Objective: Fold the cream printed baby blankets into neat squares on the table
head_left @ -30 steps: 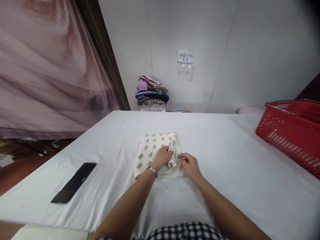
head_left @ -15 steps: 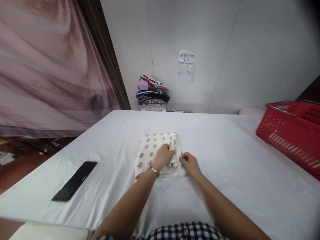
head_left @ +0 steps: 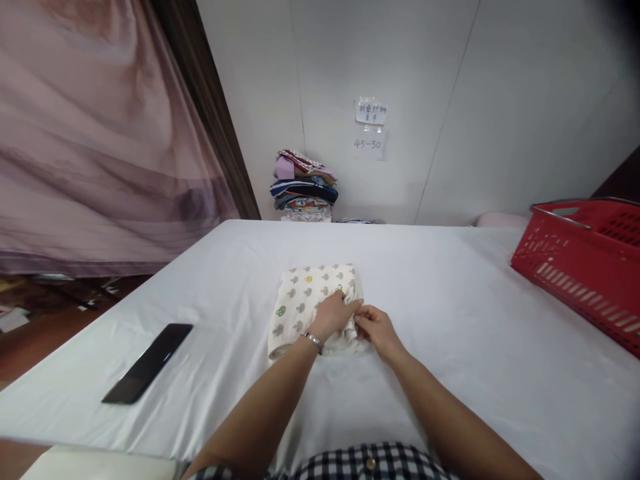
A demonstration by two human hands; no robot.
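A folded cream cloth (head_left: 303, 299) printed with small grey and green shapes lies in the middle of the white table (head_left: 450, 320). My left hand (head_left: 336, 315), with a metal bracelet on its wrist, rests on the cloth's right side, its fingers curled over the edge. Beside it my right hand (head_left: 377, 329) pinches the same right edge of the cloth. The two hands nearly touch.
A black phone (head_left: 149, 363) lies at the table's left. A red plastic basket (head_left: 585, 257) stands at the right edge. A stack of folded clothes (head_left: 304, 188) sits against the back wall under paper labels (head_left: 370, 127). A pink curtain (head_left: 95, 133) hangs on the left.
My right hand has moved left onto the cloth's right edge and closed on it, ending close to my left hand. The left hand has shifted slightly right over the edge.
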